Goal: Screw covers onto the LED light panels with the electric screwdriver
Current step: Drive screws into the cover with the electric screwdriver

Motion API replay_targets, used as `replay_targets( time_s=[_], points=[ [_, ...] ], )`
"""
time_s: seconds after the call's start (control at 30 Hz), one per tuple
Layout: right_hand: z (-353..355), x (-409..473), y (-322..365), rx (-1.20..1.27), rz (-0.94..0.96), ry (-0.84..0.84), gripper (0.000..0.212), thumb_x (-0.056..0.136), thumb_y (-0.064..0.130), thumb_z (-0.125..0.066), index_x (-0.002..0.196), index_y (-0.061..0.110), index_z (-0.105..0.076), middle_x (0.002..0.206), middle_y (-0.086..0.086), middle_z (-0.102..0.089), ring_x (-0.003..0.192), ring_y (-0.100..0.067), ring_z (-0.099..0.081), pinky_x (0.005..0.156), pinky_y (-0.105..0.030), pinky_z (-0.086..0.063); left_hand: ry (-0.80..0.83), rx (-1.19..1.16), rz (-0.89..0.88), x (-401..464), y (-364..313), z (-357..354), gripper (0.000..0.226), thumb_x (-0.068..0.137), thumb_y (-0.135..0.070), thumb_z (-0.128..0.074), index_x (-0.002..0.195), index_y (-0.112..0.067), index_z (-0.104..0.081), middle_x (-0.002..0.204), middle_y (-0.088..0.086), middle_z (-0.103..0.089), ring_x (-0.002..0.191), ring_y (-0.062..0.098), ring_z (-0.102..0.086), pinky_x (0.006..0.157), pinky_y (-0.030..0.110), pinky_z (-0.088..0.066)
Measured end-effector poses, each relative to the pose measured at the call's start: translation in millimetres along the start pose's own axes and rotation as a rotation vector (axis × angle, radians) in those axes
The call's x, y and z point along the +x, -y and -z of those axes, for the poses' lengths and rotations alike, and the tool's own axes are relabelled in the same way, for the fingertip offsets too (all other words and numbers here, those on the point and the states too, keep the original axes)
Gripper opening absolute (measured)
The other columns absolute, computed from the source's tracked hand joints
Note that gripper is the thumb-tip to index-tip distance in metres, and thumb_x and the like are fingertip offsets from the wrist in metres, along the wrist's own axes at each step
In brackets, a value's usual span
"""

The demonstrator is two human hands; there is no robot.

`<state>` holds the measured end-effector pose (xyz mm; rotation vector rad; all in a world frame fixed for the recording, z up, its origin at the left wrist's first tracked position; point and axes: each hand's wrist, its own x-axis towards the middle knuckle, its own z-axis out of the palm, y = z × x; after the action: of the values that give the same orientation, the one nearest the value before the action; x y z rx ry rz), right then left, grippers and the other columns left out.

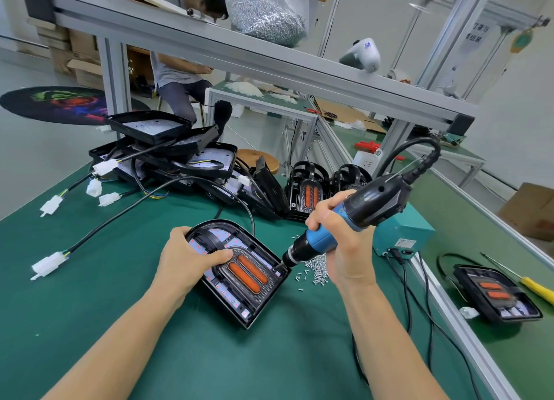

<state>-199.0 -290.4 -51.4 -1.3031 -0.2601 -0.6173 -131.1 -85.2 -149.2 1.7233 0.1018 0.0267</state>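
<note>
Blue screwdriver point(326, 234) tip in LED panel point(239, 279); screws point(317, 269) beside.

A green bench mat point(150, 324) carries an LED panel point(239, 275) near its middle, with loose screws point(314, 272) just beside its right edge. At the back lies a heap of black panels point(168, 159) with wires and white plugs point(51, 204), and a teal box point(403, 234) stands to the right. Beyond the metal rail point(449, 309), another panel point(497, 293) and a yellow screwdriver point(536, 288) lie on a second mat.
</note>
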Motion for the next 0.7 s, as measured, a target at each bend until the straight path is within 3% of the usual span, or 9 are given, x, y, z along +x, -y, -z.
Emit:
replay_targets(
  time_s=[0.1,0.23,0.33,0.43,0.47,0.7],
  points=[
    [0.2,-1.8,0.4,-0.016,0.009,0.072,0.025,0.065,0.005,-0.064,0.08,0.023,-0.056,0.059,0.0,-0.053,0.058,-0.022,-0.049,0.063,-0.031,-0.045,0.002,0.002,0.006,1.4,0.6,0.2,0.081,0.053,-0.02,-0.093,0.119,-0.012,-0.046,0.104,-0.002,-0.06,0.093,0.016,-0.059,0.079,0.031,-0.044],
    [2.0,-3.9,-0.9,-0.028,-0.012,-0.008,0.024,0.067,0.005,-0.065,0.088,0.012,-0.056,0.059,-0.003,-0.055,0.059,-0.022,-0.051,0.064,-0.03,-0.047,-0.002,-0.012,0.024,1.1,2.9,0.8,0.076,0.054,-0.02,-0.092,0.114,-0.015,-0.045,0.096,-0.011,-0.057,0.086,0.003,-0.056,0.066,0.023,-0.041],
    [3.0,-2.1,0.0,-0.036,-0.018,-0.094,0.028,0.066,0.011,-0.068,0.088,0.001,-0.053,0.061,0.0,-0.057,0.058,-0.017,-0.053,0.062,-0.027,-0.047,-0.006,-0.02,0.023,0.9,2.9,0.4,0.073,0.055,-0.019,-0.092,0.111,-0.016,-0.046,0.096,-0.01,-0.058,0.085,0.002,-0.056,0.064,0.019,-0.041],
    [4.1,-0.7,1.1,-0.001,-0.024,-0.094,0.012,0.072,0.008,-0.065,0.079,0.018,-0.064,0.061,-0.001,-0.056,0.057,-0.019,-0.053,0.061,-0.029,-0.046,-0.003,-0.016,0.011,0.7,1.5,0.1,0.07,0.055,-0.017,-0.092,0.108,-0.018,-0.046,0.095,-0.01,-0.059,0.084,0.003,-0.057,0.062,0.019,-0.04],
    [4.7,-0.2,0.4,-0.001,-0.022,-0.088,0.017,0.073,0.007,-0.063,0.072,0.023,-0.065,0.061,0.001,-0.057,0.057,-0.02,-0.053,0.062,-0.031,-0.045,-0.002,-0.013,0.008,0.4,0.9,0.1,0.07,0.055,-0.017,-0.092,0.108,-0.018,-0.046,0.095,-0.01,-0.058,0.083,0.002,-0.057,0.062,0.019,-0.04],
    [3.2,3.2,2.7,-0.022,0.0,0.033,0.015,0.066,0.012,-0.065,0.061,0.025,-0.06,0.062,0.004,-0.056,0.057,-0.021,-0.05,0.063,-0.031,-0.045,-0.004,-0.006,0.014,-0.5,-0.2,1.6,0.071,0.055,-0.018,-0.092,0.109,-0.018,-0.046,0.095,-0.011,-0.058,0.084,0.003,-0.057,0.063,0.019,-0.04]
  ],
)
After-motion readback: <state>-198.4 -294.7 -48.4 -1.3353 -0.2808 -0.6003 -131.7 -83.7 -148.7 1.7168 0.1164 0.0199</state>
